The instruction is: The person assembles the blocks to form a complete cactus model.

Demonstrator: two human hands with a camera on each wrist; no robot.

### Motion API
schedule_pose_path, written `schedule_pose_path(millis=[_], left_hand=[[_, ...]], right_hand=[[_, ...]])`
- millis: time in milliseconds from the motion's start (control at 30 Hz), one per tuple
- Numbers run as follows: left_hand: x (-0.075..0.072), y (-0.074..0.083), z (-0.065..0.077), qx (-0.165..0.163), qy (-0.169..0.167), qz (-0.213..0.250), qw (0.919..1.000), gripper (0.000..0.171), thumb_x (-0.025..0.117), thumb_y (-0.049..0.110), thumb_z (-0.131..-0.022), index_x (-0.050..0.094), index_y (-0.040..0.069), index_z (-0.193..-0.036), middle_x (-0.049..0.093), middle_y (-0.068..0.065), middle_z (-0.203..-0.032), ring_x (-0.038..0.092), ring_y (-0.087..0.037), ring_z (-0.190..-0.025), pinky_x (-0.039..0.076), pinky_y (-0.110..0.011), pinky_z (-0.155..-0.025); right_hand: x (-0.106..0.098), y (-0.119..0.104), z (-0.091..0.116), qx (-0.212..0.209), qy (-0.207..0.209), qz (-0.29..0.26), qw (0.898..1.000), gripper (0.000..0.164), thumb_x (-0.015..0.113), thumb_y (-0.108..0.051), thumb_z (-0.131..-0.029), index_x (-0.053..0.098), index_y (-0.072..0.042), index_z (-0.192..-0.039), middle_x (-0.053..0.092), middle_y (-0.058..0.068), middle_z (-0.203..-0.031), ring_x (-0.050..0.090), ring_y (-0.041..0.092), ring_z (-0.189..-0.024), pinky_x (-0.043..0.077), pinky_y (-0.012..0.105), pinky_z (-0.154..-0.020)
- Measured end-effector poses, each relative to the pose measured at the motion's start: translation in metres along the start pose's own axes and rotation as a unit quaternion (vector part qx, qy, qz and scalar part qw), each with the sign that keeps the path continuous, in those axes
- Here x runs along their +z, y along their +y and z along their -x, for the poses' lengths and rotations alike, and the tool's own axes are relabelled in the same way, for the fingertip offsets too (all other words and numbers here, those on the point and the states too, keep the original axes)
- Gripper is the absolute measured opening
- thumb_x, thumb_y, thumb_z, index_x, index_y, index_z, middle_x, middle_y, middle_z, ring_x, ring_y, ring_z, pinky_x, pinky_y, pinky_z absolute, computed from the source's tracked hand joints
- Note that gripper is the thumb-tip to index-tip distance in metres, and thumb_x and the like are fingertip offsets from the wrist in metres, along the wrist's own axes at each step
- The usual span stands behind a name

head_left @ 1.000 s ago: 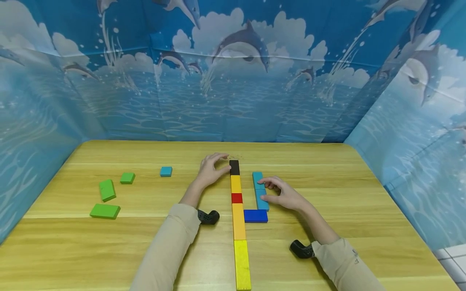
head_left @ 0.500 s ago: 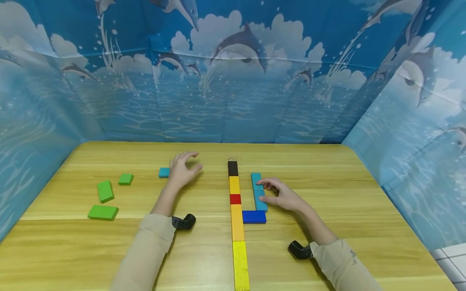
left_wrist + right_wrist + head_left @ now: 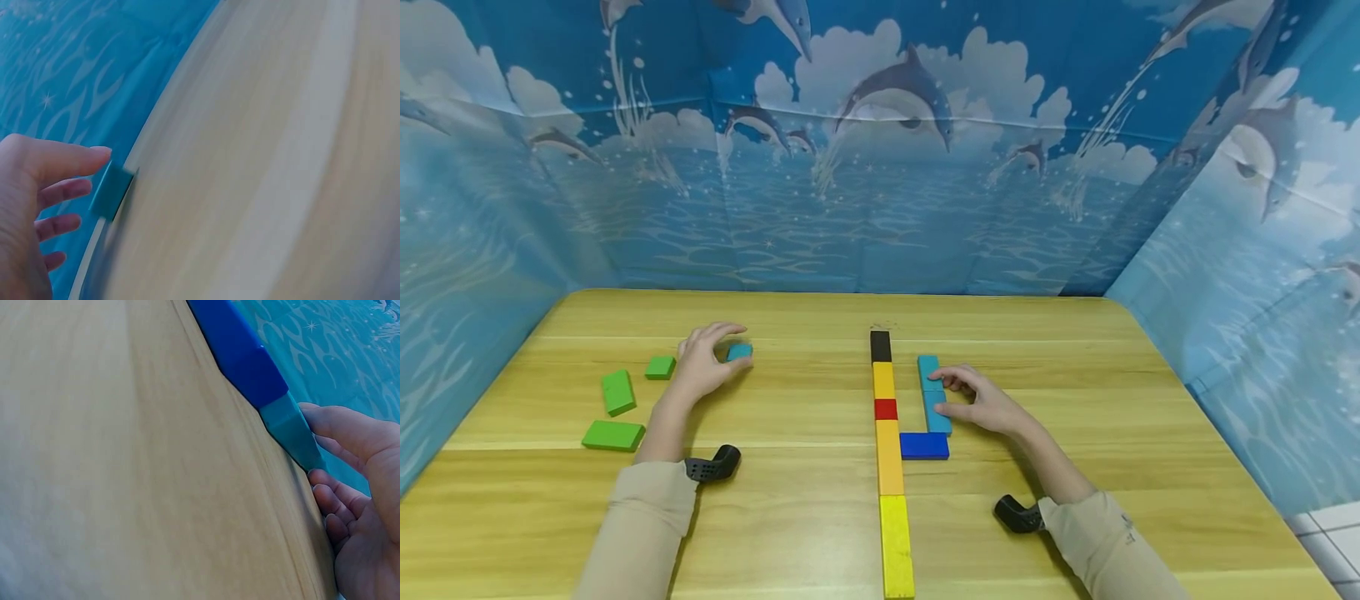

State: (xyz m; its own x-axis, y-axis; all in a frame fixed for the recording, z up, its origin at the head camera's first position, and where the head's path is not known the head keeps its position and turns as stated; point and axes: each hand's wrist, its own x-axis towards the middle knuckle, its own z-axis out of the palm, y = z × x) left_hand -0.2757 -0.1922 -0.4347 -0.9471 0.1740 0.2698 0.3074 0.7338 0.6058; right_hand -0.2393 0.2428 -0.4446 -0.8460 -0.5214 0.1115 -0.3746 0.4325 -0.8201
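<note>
left grip (image 3: pixel 703 367) nearer, parted, nothing firmly held, contact unclear. small cyan block (image 3: pixel 740 351) on worktop (image 3: pixel 805 533), in its gap, rightward; near-square, no clear long axis. right grip (image 3: pixel 985 405), loosely bent, touches cyan pair (image 3: pixel 931 396), well right.

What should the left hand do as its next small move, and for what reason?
Probably the left hand should gently close its thumb and fingers on the small light-blue block. The head view shows a gap between this block and the index finger, so no hold seems made. Its colour also matches the pair of blocks by the right hand.
</note>
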Motion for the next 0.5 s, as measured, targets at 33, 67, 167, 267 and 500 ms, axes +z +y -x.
schedule_pose_path(millis=[33,67,167,267,500], left_hand=[[-0.002,-0.002,0.001,-0.002,-0.006,-0.001,1.0,0.052,0.07,0.023,-0.081,0.052,0.006,-0.126,0.043,-0.02,-0.134,0.029,-0.044,-0.123,0.012,-0.062,-0.098],[-0.004,-0.004,0.002,-0.003,-0.012,-0.002,0.9999,0.052,0.07,0.022,-0.081,0.052,0.006,-0.126,0.043,-0.02,-0.133,0.029,-0.044,-0.123,0.012,-0.062,-0.098],[-0.007,-0.007,0.004,-0.005,-0.03,-0.003,0.9995,0.05,0.069,0.02,-0.082,0.052,0.006,-0.126,0.044,-0.02,-0.132,0.03,-0.043,-0.123,0.012,-0.061,-0.098],[-0.008,-0.01,0.005,-0.004,-0.042,-0.006,0.9991,0.047,0.068,0.018,-0.082,0.052,0.005,-0.125,0.045,-0.021,-0.13,0.03,-0.044,-0.122,0.011,-0.062,-0.099],[-0.007,-0.014,0.007,-0.004,-0.047,-0.01,0.9988,0.044,0.066,0.013,-0.083,0.053,0.003,-0.124,0.047,-0.022,-0.127,0.03,-0.046,-0.122,0.011,-0.063,-0.1]], right_hand=[[0.0,0.0,0.0,0.001,0.0,-0.001,1.0,0.041,0.065,-0.014,-0.085,0.053,-0.006,-0.123,0.048,0.011,-0.108,0.04,0.025,-0.094,0.037,0.033,-0.078],[0.0,0.0,0.001,0.001,-0.001,-0.001,1.0,0.041,0.065,-0.014,-0.085,0.053,-0.006,-0.123,0.048,0.011,-0.108,0.04,0.024,-0.094,0.037,0.033,-0.078],[-0.001,-0.009,0.002,0.007,-0.002,0.0,1.0,0.041,0.065,-0.011,-0.085,0.052,-0.003,-0.123,0.048,0.014,-0.11,0.04,0.027,-0.095,0.037,0.036,-0.079],[-0.001,-0.009,0.002,0.01,-0.004,0.005,1.0,0.042,0.065,-0.012,-0.085,0.052,-0.004,-0.124,0.048,0.013,-0.11,0.041,0.027,-0.096,0.037,0.036,-0.081],[0.0,0.002,0.0,0.004,-0.001,0.013,1.0,0.042,0.066,-0.017,-0.085,0.053,-0.008,-0.123,0.05,0.009,-0.11,0.042,0.023,-0.096,0.038,0.033,-0.081]])
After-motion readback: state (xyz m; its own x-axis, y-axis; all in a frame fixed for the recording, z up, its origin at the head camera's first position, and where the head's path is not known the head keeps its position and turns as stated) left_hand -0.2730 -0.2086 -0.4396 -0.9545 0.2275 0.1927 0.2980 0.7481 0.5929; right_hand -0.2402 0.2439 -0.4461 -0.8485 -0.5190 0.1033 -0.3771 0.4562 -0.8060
